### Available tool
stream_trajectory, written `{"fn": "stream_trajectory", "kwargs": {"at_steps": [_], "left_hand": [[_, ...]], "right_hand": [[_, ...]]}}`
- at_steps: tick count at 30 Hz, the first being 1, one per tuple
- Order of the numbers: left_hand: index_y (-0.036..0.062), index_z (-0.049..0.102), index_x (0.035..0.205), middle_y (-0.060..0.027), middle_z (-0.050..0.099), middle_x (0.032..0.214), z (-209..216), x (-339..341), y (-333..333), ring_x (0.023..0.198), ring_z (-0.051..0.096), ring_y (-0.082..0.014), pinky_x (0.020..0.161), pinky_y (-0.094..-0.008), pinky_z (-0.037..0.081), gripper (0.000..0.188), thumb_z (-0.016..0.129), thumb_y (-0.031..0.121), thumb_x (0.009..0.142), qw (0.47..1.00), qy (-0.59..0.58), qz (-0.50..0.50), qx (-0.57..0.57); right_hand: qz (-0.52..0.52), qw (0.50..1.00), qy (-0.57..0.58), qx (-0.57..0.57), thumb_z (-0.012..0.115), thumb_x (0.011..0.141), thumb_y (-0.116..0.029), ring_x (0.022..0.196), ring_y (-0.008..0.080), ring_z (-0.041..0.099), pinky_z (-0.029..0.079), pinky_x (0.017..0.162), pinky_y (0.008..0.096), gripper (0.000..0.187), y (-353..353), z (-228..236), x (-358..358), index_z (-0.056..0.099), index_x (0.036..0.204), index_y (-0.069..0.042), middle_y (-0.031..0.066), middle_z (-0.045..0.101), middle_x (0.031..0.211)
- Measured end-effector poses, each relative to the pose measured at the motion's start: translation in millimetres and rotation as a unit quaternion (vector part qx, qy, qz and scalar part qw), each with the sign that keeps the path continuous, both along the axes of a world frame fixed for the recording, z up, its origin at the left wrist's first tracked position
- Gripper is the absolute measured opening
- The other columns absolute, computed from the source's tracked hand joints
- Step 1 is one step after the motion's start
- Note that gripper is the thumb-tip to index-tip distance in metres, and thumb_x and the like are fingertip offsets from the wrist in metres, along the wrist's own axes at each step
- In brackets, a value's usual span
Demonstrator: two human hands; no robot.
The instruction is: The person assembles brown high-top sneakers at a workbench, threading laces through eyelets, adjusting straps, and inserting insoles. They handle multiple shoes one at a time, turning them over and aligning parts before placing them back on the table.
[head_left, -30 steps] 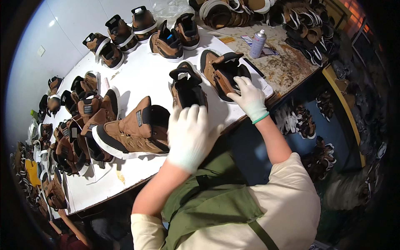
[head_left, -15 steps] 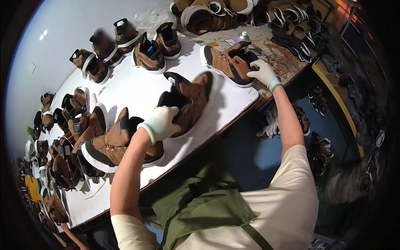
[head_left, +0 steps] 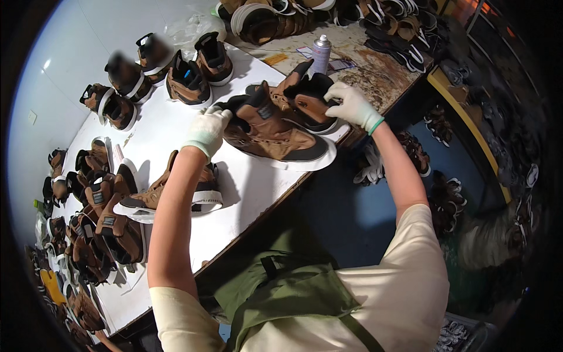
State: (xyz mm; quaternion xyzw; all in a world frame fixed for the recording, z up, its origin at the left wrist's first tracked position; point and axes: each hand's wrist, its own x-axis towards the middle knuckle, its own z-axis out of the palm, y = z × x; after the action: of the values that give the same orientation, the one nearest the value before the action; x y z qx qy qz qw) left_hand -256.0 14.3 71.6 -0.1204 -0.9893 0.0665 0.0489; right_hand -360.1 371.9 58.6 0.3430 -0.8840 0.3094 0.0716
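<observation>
My left hand [head_left: 206, 129], in a white glove, grips the heel collar of a brown boot [head_left: 275, 132] with a black toe and white sole. The boot lies on its side near the front edge of the white table [head_left: 246, 185]. My right hand [head_left: 350, 105], also gloved, holds the collar of a second brown boot [head_left: 305, 101] lying just behind the first. The two boots touch each other. Another brown boot [head_left: 170, 196] lies on the table under my left forearm.
Several brown boots stand in pairs at the back [head_left: 187, 79] and crowd the table's left end [head_left: 97, 217]. A spray can [head_left: 320, 54] stands on a stained worktop [head_left: 375, 64]. Piles of shoe parts [head_left: 281, 17] lie beyond it. More parts [head_left: 446, 199] lie on the floor at right.
My left hand has carried its boot to the right and laid it beside the boot in my right hand. The right hand has stayed on its boot.
</observation>
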Motion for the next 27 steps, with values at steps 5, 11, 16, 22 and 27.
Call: {"fn": "stream_trajectory", "kwargs": {"at_steps": [5,11,16,22,27], "left_hand": [[-0.0007,0.034,0.142,-0.0209,0.036,0.146,-36.9,3.1,4.1,0.129,0.042,-0.0377,0.108,-0.0404,0.036,0.063,0.050,0.000,0.081,0.977,0.161,0.109,0.088],[-0.0068,0.028,0.142,-0.0303,0.035,0.143,-60.6,57.2,29.7,0.130,0.041,-0.0406,0.110,-0.0402,0.034,0.085,0.073,0.032,0.081,0.724,0.010,0.265,0.637],[-0.0085,0.017,0.146,-0.0318,0.017,0.152,-99.5,59.5,74.9,0.144,0.017,-0.0389,0.117,-0.0392,0.018,0.104,0.078,0.037,0.075,0.795,0.109,0.165,0.574],[-0.0043,0.017,0.148,-0.0316,0.009,0.153,-101.7,11.4,91.8,0.143,0.015,-0.0424,0.116,-0.0409,0.021,0.109,0.081,0.038,0.069,0.806,0.089,0.085,0.579],[-0.0023,0.017,0.148,-0.0285,0.013,0.154,-135.8,-5.9,93.2,0.142,0.017,-0.0422,0.116,-0.0409,0.021,0.107,0.079,0.039,0.071,0.802,0.131,0.023,0.583]], "right_hand": [[-0.030,0.999,0.002,0.021,0.073,0.069,-0.022,0.093,0.0280,0.061,0.048,0.084,0.0360,0.030,-3.1,-4.9,9.4,0.066,0.091,-0.004,0.0091,0.061,0.100],[-0.013,1.000,0.012,0.012,0.074,0.075,-0.026,0.090,0.0288,0.061,0.048,0.082,0.0353,0.029,-11.9,-11.7,12.3,0.065,0.089,-0.002,0.0110,0.062,0.097],[-0.016,1.000,0.020,-0.011,0.074,0.074,-0.023,0.082,0.0259,0.061,0.048,0.075,0.0340,0.025,-34.2,-15.3,13.2,0.064,0.083,-0.002,0.0094,0.061,0.087],[0.022,0.997,0.020,-0.073,0.076,0.074,-0.026,0.067,0.0231,0.055,0.044,0.063,0.0333,0.029,-50.2,-22.4,21.5,0.061,0.076,-0.001,0.0088,0.056,0.078],[0.005,0.994,-0.025,-0.105,0.073,0.076,-0.007,0.073,0.0169,0.054,0.044,0.069,0.0289,0.018,-49.2,-27.3,20.6,0.058,0.073,0.002,0.0063,0.056,0.077]]}}
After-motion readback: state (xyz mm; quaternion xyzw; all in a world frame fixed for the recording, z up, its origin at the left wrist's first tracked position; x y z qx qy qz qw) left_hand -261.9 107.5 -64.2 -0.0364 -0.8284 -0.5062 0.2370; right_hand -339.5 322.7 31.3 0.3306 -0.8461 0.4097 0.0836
